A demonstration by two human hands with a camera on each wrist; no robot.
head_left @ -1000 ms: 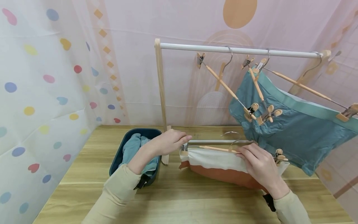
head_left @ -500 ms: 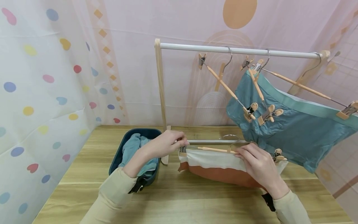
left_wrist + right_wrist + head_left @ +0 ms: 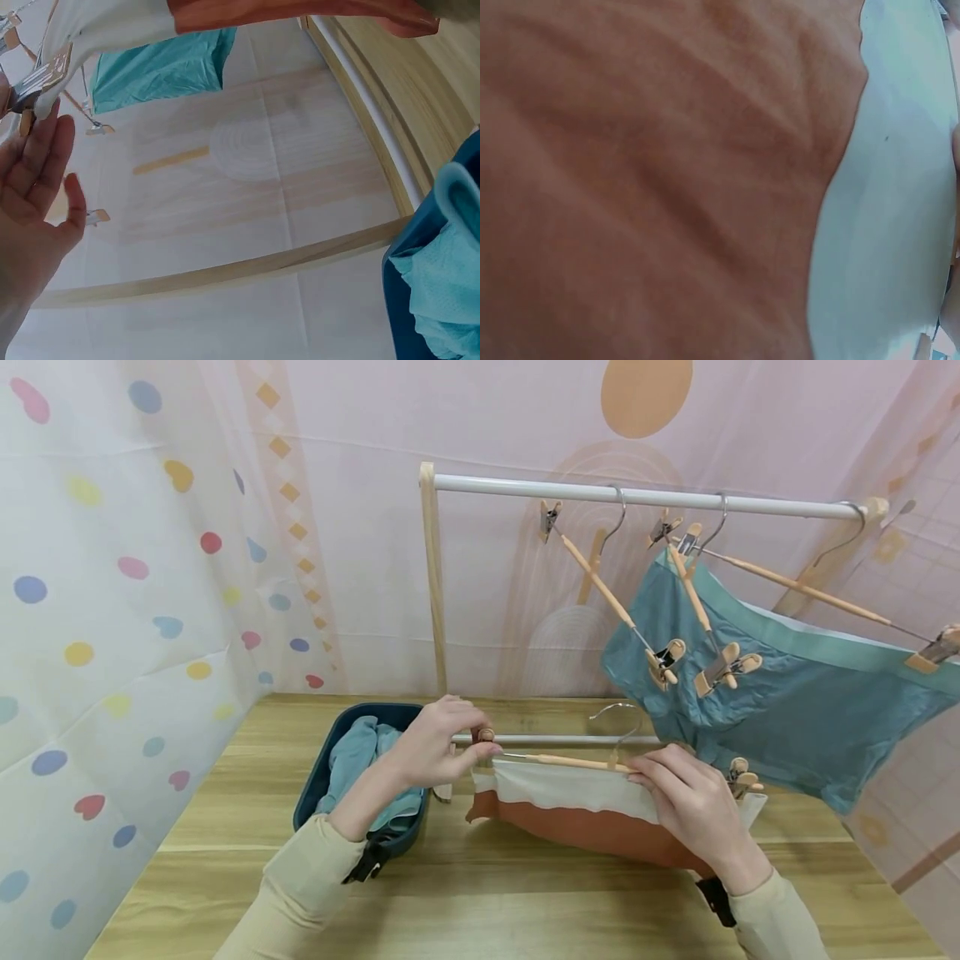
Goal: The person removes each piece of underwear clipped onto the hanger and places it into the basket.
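Note:
A clip hanger [image 3: 573, 762] is held above the table in both hands. From it hangs a rust-coloured garment [image 3: 577, 837] with a wide white waistband. My left hand [image 3: 438, 745] pinches the clip [image 3: 486, 737] at the hanger's left end between thumb and fingers. In the left wrist view, that clip [image 3: 46, 79] sits on the white band beside the fingertips. My right hand [image 3: 697, 802] grips the hanger's bar right of its hook. In the right wrist view, the rust cloth [image 3: 652, 187] fills most of the picture and the fingers are largely out of sight.
Behind stands a clothes rack with a white rail [image 3: 525, 487]. It carries clip hangers and a teal pair of shorts [image 3: 795, 693] close to my right hand. Left of the rack's foot, a dark blue basin [image 3: 309, 793] holds teal cloth [image 3: 352, 756].
My left hand, first stretched over the clip, has curled its fingers and pinched it. Hanger and garment have shifted slightly left. The right hand keeps its grip.

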